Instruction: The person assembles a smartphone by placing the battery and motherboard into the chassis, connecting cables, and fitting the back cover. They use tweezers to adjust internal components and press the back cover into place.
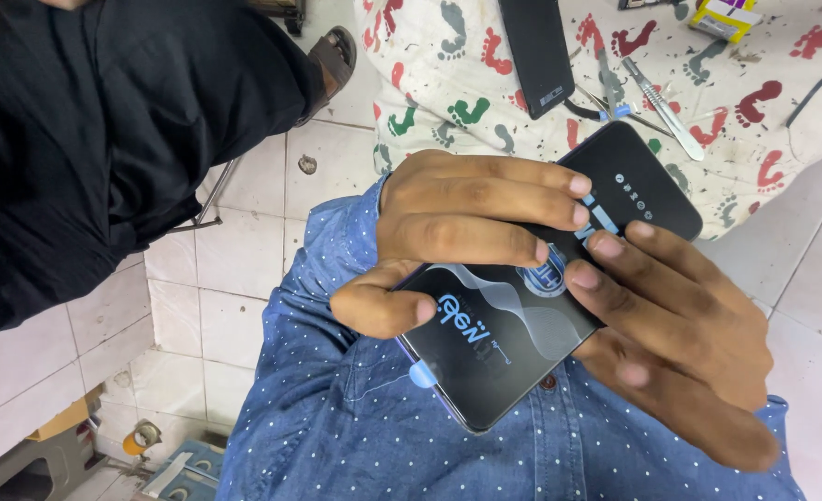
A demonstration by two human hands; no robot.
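At the far left of the view, a second person in dark clothing (86, 139) stands on the pale tiled floor (207, 306), a sandalled foot (335, 51) showing near the edge of the bench; none of that person's hands are in view.

Moving right, the wearer's left hand (448, 223) lies across the upper face of a black smartphone (541, 297). Its fingers (522, 209) are stretched nearly straight and pressed flat on the glass, while the thumb curls in from the near-left edge, so the phone is pinched between thumb and fingers. That grip seems meant to steady the phone against the blue dotted shirt (337, 417) rather than on the bench.

The phone sits in the middle of the view, in front of the wearer's chest and just near of the bench edge. Its long axis runs diagonally, from the near-left corner up to the far-right corner, screen side facing the camera. A small blue tab (420, 374) sticks out from its near-left edge.

The right hand (680, 334) cradles the phone from the right, fingers half-curled, two fingertips resting on the printed film at the middle and the rest wrapped underneath, apparently as support.

Beyond, on the footprint-patterned cloth (764, 111), lie a black flat device (533, 51), metal tweezers (663, 96) and a small yellow box (725, 17).
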